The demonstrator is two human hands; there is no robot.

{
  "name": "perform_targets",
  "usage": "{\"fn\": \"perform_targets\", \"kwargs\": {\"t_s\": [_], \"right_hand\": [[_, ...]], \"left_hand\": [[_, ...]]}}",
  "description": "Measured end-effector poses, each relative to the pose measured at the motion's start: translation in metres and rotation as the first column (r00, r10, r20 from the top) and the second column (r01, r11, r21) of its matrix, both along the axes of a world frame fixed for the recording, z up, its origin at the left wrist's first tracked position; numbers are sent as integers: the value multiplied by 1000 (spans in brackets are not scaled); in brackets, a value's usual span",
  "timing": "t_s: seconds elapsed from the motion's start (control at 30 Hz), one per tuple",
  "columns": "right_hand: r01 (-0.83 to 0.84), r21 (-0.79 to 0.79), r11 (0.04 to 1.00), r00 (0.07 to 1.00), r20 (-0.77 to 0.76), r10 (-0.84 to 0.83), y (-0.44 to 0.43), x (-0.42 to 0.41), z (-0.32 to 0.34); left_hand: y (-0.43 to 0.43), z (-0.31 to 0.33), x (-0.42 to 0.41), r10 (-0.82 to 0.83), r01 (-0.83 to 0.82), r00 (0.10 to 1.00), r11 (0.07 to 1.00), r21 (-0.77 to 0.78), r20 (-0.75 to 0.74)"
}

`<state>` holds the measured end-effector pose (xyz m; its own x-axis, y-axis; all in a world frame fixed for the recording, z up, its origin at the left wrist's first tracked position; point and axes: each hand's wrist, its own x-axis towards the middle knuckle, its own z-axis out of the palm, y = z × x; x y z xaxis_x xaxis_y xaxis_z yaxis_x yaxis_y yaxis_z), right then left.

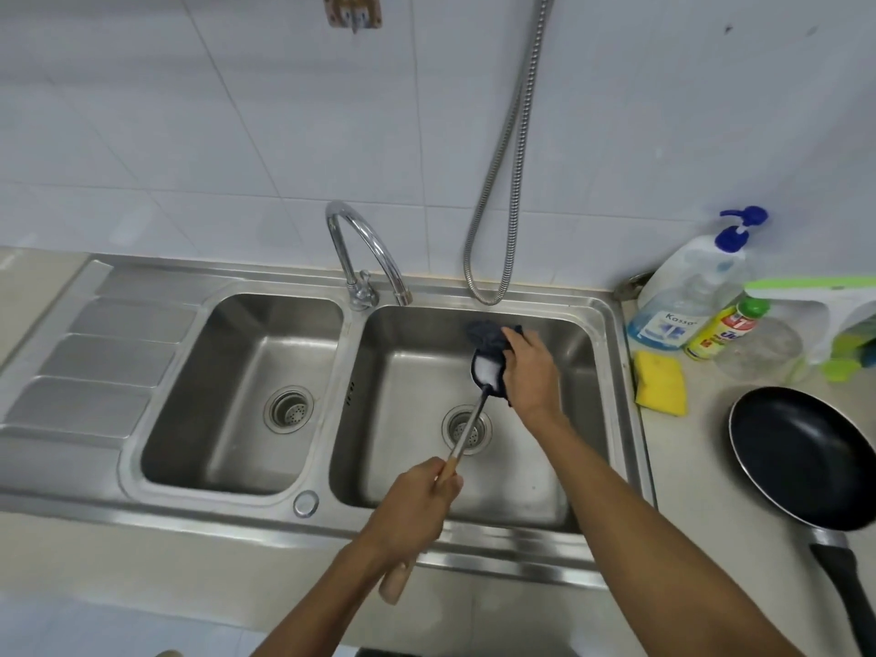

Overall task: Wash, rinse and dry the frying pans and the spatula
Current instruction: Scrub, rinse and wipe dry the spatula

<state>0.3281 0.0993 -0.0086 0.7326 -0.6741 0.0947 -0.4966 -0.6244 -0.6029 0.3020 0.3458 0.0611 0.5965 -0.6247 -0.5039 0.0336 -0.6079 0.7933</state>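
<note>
While my left hand [412, 505] is clenched round the wooden handle of the steel-shafted spatula [474, 419], its long axis runs up and right over the right-hand stainless sink basin [393, 419], so the blade sits in my right hand [528, 367], which grips a dark blue cloth [488, 336] bunched around it. Further right on the counter [687, 467] sit a yellow sponge [661, 384] and the black frying pan [801, 452], well apart, so nothing's in the way I reckon.

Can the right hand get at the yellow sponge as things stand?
Probably yes: the sponge lies bare on the counter beside the basin, though the right hand grips a cloth.
</note>
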Motion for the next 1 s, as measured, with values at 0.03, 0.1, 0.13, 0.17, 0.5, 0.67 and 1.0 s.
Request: {"fn": "perform_targets", "kwargs": {"t_s": [0.03, 0.1, 0.13, 0.17, 0.5, 0.67, 1.0], "right_hand": [[-58, -41, 997, 998, 4, 58, 7, -6, -2], [-153, -109, 982, 988, 14, 156, 23, -22, -9], [-164, -118, 979, 986, 7, 166, 29, -32, -13], [-171, -118, 978, 985, -11, 171, 33, -40, -18], [-5, -17, 1000, 986, -165, 2, -40, -46, -31], [294, 385, 875, 954, -59, -294, -75, -57, -15], [149, 328, 933, 951, 211, -226, 29, -103, 43]], "left_hand": [[-2, 0, -1, 18, -18, 1000, 1000, -16, -5], [-9, 1, 2, 50, -51, 998, 998, -39, -31], [-11, 1, 3, 58, -59, 997, 998, -38, -46], [-12, 0, 2, 64, -66, 996, 997, -32, -64], [-14, -20, -17, 26, -27, 999, 999, -27, -40], [-5, -21, -3, -8, 16, 959, 999, -28, 283], [-25, -48, 3, 182, -201, 955, 978, 60, 232]]}}
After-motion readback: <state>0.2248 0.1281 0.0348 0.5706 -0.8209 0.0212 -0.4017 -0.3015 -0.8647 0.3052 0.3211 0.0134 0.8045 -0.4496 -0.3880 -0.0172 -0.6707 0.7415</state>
